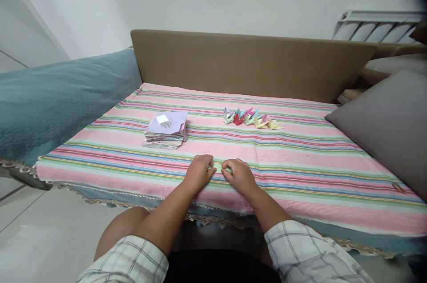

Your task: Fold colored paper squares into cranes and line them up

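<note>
As L hand [200,171] & R hand [239,175] pinch small pale-green paper [218,168] w/ curled fingers, white adapter [163,120] sits atop paper stack [166,138]; folded cranes [238,119] grouped to its R.

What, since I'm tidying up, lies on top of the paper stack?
A white plug sits on the purple sheet atop the stack. It hides the patch beneath; lower sheets show mainly edges.

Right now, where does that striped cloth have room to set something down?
Bare striped pink cloth lies between the multicoloured paper figures and the grey fabric cushion, and between the blue quilted armrest and the squarish paper stack. The figures' cluster is crowded; so is front centre, where left hand and right hand nearly meet.
</note>
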Tool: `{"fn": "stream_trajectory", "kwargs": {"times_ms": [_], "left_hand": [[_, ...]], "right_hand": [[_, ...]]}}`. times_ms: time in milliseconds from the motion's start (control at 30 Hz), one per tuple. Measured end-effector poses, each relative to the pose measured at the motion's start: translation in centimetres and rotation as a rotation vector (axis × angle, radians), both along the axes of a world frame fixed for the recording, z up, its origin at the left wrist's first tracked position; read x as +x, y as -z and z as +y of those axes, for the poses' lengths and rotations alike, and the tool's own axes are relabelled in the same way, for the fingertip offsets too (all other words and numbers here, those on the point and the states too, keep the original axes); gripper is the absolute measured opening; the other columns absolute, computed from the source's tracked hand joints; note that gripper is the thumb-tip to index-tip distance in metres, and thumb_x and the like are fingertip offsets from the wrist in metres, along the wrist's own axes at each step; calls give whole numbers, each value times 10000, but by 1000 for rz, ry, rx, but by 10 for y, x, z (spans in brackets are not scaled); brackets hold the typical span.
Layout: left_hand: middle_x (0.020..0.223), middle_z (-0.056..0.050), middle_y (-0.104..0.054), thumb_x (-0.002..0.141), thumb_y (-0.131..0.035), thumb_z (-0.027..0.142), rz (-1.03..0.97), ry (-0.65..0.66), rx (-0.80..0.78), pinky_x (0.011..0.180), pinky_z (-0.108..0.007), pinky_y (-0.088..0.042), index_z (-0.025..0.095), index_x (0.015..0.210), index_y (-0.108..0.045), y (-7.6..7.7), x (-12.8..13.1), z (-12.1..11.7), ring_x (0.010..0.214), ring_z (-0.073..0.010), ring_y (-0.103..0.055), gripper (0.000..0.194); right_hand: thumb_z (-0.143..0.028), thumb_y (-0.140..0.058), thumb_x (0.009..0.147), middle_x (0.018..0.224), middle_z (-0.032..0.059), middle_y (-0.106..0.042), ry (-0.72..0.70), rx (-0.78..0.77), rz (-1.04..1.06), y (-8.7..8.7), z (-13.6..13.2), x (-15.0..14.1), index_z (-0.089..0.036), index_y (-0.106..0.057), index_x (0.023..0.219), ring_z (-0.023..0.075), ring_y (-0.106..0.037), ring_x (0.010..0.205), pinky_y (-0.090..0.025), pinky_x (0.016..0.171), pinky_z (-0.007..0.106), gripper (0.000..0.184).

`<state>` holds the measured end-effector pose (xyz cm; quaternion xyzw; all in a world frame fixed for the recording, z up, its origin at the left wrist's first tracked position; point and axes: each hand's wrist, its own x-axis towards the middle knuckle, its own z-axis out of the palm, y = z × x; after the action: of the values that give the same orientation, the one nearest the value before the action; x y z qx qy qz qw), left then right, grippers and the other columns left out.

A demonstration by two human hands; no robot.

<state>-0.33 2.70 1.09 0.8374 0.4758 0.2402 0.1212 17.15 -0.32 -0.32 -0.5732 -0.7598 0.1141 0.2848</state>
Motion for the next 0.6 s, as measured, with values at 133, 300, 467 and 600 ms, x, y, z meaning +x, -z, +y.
{"fn": "stream_trajectory", "kwargs": {"times_ms": [133,300,467,600], "left_hand": [[830,-29,-652,727,-599,122,-12,46,17,725,-308,-418,185,797,-582,-1,-3,1,801,-190,-551,95],[1142,-32,-646,820,-563,164,-41,197,276,848,-352,-405,227,880,-677,11,-4,-2,957,-190,-541,143],[1030,-5,-698,857,-561,249,90,298,347,855,-372,-382,258,912,-698,20,-8,-3,940,-183,-576,148],[1066,-10,-688,867,-545,235,135,328,324,829,-347,-406,257,971,-689,20,-11,-2,956,-179,-590,178]], "right_hand": [[-215,-525,816,858,-4,-666,-8,-13,4,-1,-1,0,-232,-586,819,184,-546,874,-331,749,297,63],[-224,-541,816,858,-6,-668,-6,-5,-8,-1,-1,-1,-232,-588,819,188,-550,872,-344,745,307,48],[-211,-513,823,909,6,-680,-44,20,27,2,1,4,-235,-606,862,200,-570,895,-388,778,336,104],[-104,-415,804,1001,27,-681,-156,53,106,4,0,16,-227,-623,942,183,-594,939,-438,828,344,278]]}}
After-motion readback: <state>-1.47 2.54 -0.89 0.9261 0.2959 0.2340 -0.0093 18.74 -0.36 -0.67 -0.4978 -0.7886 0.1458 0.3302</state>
